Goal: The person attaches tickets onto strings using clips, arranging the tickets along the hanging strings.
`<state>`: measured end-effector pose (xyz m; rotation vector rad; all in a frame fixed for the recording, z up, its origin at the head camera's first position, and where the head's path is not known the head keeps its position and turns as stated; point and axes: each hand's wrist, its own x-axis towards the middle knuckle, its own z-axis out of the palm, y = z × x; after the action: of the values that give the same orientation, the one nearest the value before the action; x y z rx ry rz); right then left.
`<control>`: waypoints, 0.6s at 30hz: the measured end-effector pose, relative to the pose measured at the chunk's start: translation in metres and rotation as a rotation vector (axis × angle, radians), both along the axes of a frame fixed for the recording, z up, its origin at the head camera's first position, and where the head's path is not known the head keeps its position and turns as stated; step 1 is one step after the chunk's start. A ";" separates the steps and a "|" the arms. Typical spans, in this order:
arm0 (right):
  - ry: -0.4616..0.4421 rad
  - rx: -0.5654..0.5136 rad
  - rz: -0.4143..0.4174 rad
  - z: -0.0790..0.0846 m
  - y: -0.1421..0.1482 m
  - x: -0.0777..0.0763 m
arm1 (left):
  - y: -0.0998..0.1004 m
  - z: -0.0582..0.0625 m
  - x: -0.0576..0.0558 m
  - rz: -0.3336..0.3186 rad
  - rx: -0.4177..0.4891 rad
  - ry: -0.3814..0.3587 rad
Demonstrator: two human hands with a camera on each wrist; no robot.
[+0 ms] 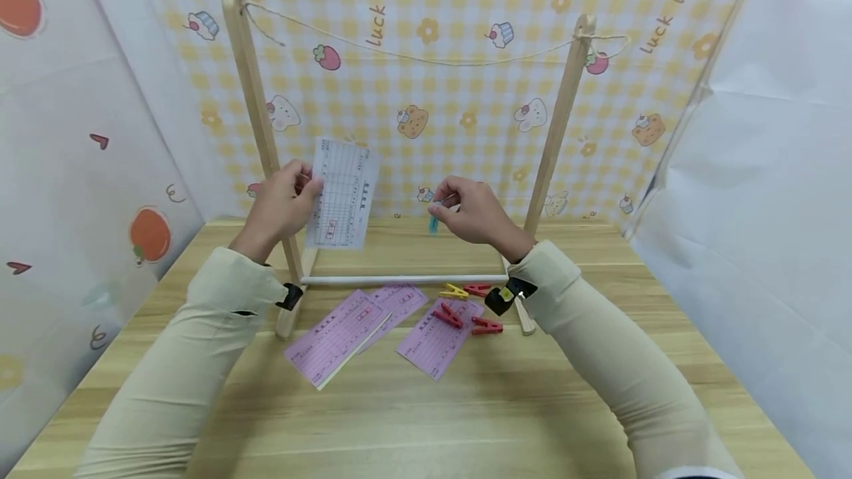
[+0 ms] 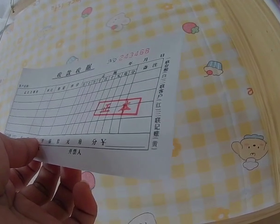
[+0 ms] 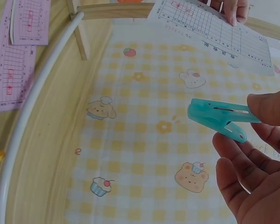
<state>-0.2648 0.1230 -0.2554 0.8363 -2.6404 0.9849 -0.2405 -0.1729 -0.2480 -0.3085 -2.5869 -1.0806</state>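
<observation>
A white receipt slip [image 1: 342,198] with a printed grid and a red stamp box is pinched along one edge by my left hand [image 1: 282,198], thumb on its printed face. The slip hangs upright in the air beside the left post. My right hand [image 1: 475,211] pinches a teal clothespin [image 3: 219,116] by its handle end, the jaw end pointing away from the fingers. Above both hands a thin string [image 1: 426,59] sags between two wooden posts, with nothing clipped on it.
Pink receipt slips [image 1: 339,338] lie on the wooden table [image 1: 399,420]. Red clothespins [image 1: 487,326] and a yellow clothespin [image 1: 454,291] lie on and around the right-hand slip. A white rod [image 1: 399,280] joins the bases of the left post [image 1: 256,102] and right post [image 1: 559,124].
</observation>
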 end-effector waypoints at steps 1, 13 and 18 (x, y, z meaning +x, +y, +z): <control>0.004 0.002 0.001 0.002 -0.001 0.000 | 0.000 0.001 0.000 0.002 0.002 0.002; 0.060 -0.007 0.021 0.019 -0.009 -0.004 | -0.002 0.013 -0.004 0.040 -0.004 0.062; 0.086 0.005 0.026 0.023 -0.013 -0.006 | -0.004 0.015 -0.006 0.039 0.012 0.084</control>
<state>-0.2704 0.1098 -0.2324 0.8956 -2.5673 0.9266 -0.2461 -0.1767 -0.2327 -0.2932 -2.5005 -1.0471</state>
